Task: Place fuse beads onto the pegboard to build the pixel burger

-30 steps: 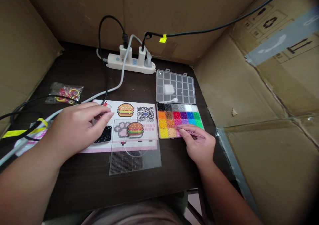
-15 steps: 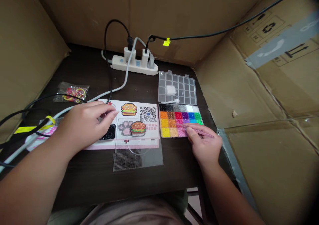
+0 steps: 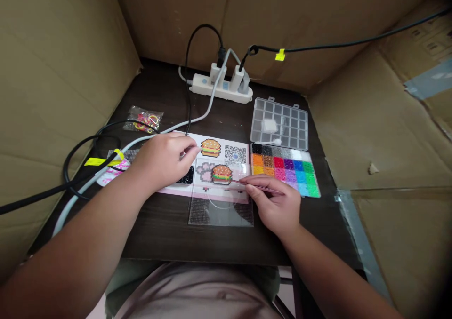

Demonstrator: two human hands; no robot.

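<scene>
Pink tweezers (image 3: 263,187) are pinched in my right hand (image 3: 278,203), their tip at the right side of a hamburger made of small beads (image 3: 222,174). The burger lies on a clear pegboard (image 3: 226,215), next to a pink and grey paw shape (image 3: 205,172). Under the board is a printed pattern sheet (image 3: 194,142) with a burger picture and a QR code. My left hand (image 3: 165,159) hovers over the sheet's left side, thumb and forefinger pressed together; anything between them is too small to see. Below it shows a small tray of black beads (image 3: 187,177).
An open sectioned bead box (image 3: 298,168) stands at the right, its clear lid (image 3: 298,121) folded back. Behind are a white power strip (image 3: 222,93) and several cables. A bag of coloured rings (image 3: 144,120) lies at left. Cardboard walls (image 3: 176,22) surround the table.
My right hand has moved the tweezers left from the bead box to the bead burger. My left hand keeps its pose over the sheet. The camera view has shifted left.
</scene>
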